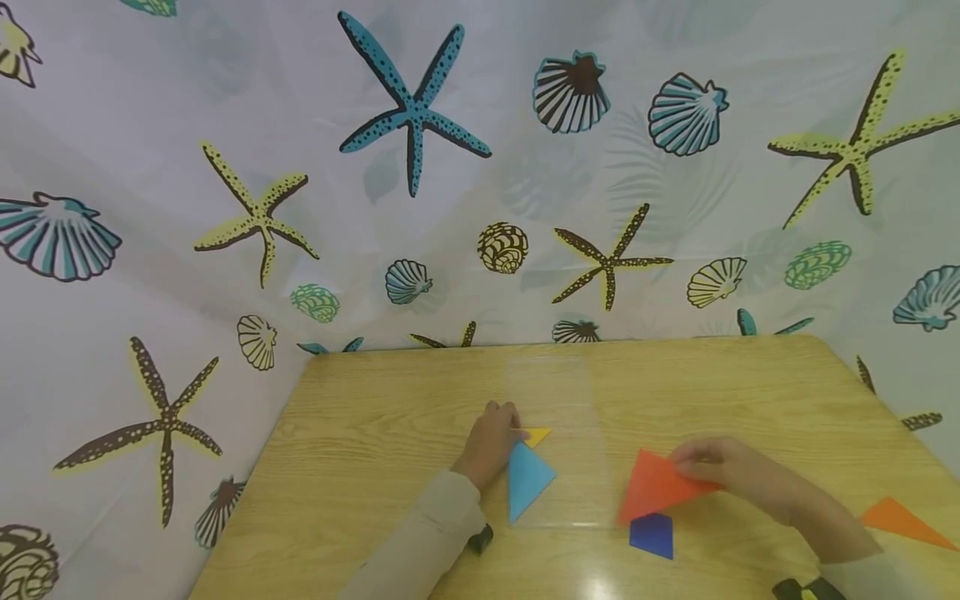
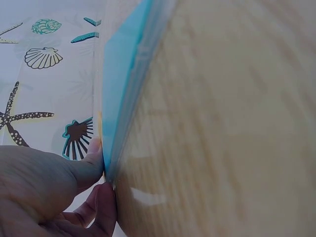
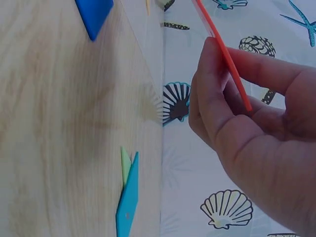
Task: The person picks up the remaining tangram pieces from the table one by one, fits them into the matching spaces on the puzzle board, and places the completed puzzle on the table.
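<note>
A clear plastic sheet (image 1: 558, 392) lies on the table, with a light blue triangle (image 1: 529, 482) and a small yellow triangle (image 1: 537, 435) on it. At its left side, my left hand (image 1: 491, 442) pinches the edge between thumb and fingers, beside both triangles. The left wrist view shows the thumb (image 2: 91, 163) against the light blue piece's lower tip. To the right, my right hand (image 1: 738, 471) pinches a flat red triangle (image 1: 660, 485), raised above the table. Partly beneath it in view is a dark blue four-sided piece (image 1: 652, 537).
An orange triangle (image 1: 907, 523) lies at the table's right. In the right wrist view, a teal piece (image 3: 127, 202) and a pale green piece (image 3: 125, 165) lie on the wooden table (image 3: 59, 148). A shell-and-starfish cloth (image 1: 450, 275) hangs behind the table.
</note>
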{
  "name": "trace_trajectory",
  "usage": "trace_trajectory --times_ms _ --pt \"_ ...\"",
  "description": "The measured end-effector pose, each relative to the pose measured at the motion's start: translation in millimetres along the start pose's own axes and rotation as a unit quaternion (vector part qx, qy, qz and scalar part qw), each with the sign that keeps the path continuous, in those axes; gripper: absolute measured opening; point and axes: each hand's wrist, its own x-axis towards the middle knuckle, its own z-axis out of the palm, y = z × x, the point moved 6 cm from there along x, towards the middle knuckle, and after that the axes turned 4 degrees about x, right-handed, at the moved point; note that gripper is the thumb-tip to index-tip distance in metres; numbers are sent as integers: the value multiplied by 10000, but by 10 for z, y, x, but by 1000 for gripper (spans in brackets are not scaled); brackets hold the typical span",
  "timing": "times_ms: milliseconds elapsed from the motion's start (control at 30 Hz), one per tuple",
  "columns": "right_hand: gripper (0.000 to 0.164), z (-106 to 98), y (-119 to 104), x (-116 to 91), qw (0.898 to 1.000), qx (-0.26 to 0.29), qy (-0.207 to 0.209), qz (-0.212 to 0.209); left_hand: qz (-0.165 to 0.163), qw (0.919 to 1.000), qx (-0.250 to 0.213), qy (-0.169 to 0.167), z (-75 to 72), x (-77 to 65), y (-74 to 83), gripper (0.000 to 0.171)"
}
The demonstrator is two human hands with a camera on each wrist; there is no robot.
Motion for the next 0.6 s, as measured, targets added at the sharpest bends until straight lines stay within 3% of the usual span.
trace_trajectory --times_ms 133,367,600 --pt "33 83 4 -14 9999 -79 -117 12 7 10000 -28 20 -2 -3 6 19" --pt "33 265 -5 44 9996 -234 104 -122 -22 9999 -68 74 -1 -12 6 19" --pt "31 471 -16 172 9987 47 -191 -470 18 9999 -65 126 -8 -10 16 19"
